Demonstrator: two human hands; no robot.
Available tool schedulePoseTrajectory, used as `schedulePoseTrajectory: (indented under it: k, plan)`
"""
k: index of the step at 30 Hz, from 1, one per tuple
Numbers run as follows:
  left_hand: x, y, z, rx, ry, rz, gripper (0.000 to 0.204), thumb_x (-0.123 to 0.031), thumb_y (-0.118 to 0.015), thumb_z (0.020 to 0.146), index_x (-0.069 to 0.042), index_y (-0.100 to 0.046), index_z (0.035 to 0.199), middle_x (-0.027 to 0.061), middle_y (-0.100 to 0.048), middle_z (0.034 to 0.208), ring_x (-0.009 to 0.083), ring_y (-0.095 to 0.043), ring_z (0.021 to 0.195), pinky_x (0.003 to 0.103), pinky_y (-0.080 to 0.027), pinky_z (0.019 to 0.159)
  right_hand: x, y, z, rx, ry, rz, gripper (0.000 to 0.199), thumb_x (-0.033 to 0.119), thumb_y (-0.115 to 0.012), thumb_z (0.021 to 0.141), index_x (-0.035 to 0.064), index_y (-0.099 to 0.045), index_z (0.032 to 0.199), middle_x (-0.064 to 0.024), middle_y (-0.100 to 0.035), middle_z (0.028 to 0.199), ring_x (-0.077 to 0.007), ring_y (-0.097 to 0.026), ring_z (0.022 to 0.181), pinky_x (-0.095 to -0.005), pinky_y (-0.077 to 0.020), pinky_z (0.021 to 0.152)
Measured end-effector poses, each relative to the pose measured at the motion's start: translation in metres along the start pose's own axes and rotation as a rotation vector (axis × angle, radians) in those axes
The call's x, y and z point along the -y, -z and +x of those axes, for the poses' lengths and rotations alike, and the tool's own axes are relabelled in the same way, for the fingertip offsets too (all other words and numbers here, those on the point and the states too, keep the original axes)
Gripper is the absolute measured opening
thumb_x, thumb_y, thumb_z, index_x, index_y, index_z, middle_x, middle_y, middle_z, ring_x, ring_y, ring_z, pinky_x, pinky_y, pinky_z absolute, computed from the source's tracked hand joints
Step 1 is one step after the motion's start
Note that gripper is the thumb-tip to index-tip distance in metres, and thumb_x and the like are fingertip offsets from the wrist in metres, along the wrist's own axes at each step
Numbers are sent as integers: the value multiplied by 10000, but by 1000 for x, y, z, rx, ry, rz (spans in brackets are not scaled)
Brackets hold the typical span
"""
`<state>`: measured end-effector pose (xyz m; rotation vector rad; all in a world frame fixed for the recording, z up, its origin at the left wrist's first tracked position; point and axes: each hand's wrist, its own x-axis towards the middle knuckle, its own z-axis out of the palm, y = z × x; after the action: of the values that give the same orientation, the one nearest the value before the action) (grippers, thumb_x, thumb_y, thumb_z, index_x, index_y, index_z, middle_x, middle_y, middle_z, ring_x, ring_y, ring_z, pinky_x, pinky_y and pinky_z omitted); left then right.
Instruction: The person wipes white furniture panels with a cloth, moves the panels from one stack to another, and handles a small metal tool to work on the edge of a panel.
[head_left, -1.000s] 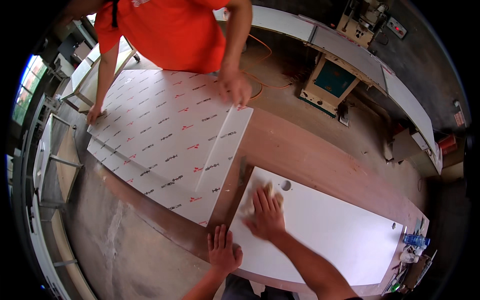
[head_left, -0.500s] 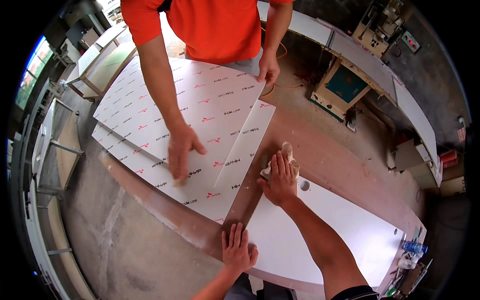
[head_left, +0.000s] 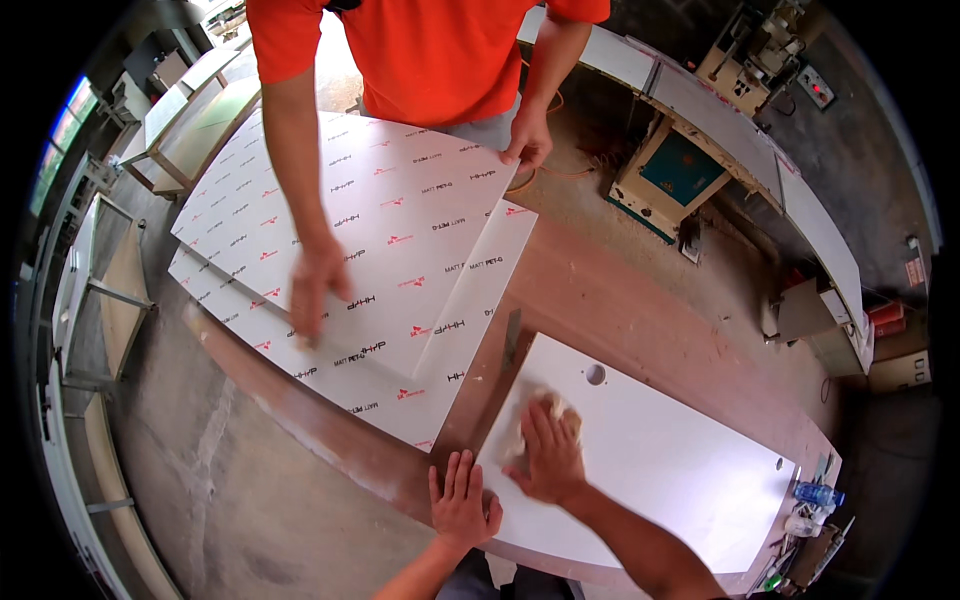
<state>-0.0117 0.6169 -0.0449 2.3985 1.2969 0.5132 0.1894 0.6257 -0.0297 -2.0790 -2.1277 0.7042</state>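
Here two stacked film-covered panels, one bare white panel, one cloth.

Left hand low centre of the frame, flat, fingers spread and pointing up, right hand just right of it — palm down, fingers together — forearm running to lower right.

A crumpled, pale cloth lies pressed flat near the left end of a long white panel, low and right of centre in the frame. The panel rests flat on the brown bench, with a small round hole just above the cloth.
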Motion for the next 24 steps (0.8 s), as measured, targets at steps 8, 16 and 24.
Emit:
schedulePoseTrajectory:
  k: [8,16,24]
  plan:
    - [13,0,-5,-73,11,-161,615,-201,-501,784,51,-419,1338,239,-394,1446,418,-342,1366,603,-172,1123,29,-13,32,-191,33,-217,794,423,-586,844,-76,-317,1401,-233,-312,1468,-385,-279,1373,-552,-181,1118]
    - [53,72,-123,-198,57,-251,719,-154,-482,756,9,-322,1437,261,-361,1452,461,-332,1349,588,-205,1116,23,-13,48,-353,52,-106,817,336,-660,798,-24,-288,1430,-222,-353,1448,-395,-314,1355,-530,-178,1135]
    - [50,79,-226,-38,344,-144,671,-124,-491,723,69,-381,1356,267,-387,1420,471,-330,1340,560,-233,1120,104,-65,-47,134,315,179,940,498,-648,805,20,-222,1493,-192,-228,1551,-382,-147,1454,-518,-84,1177]
